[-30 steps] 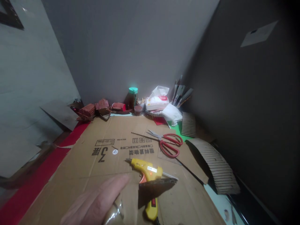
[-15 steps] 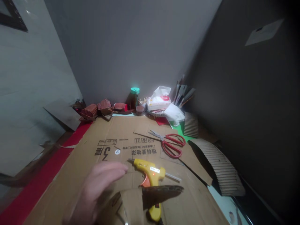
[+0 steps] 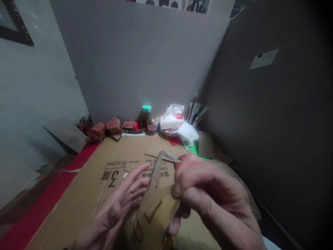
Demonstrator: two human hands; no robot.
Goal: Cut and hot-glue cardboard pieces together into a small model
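Note:
Both hands hold up a piece of brown cardboard [image 3: 153,211] with clear tape along one edge, close to the camera. My left hand [image 3: 117,208] has its fingers spread and pressed against the piece's left side. My right hand [image 3: 208,198] is closed on its right edge with thumb and fingers. Behind the hands, red-handled scissors [image 3: 174,158] lie on a large flattened carton [image 3: 109,166] with printed markings; only their blades and a bit of handle show.
Along the back wall stand small brown cardboard models [image 3: 104,127], a jar with a green lid [image 3: 146,116], a tissue pack [image 3: 171,119] and a cup of tools [image 3: 195,113]. Corrugated cardboard strips [image 3: 205,144] lie at the right. Red cloth [image 3: 39,205] edges the left.
My right hand has come into view and gripped the cardboard piece. The piece has been lifted upright toward the camera, hiding the yellow glue gun. The camera tilted up slightly.

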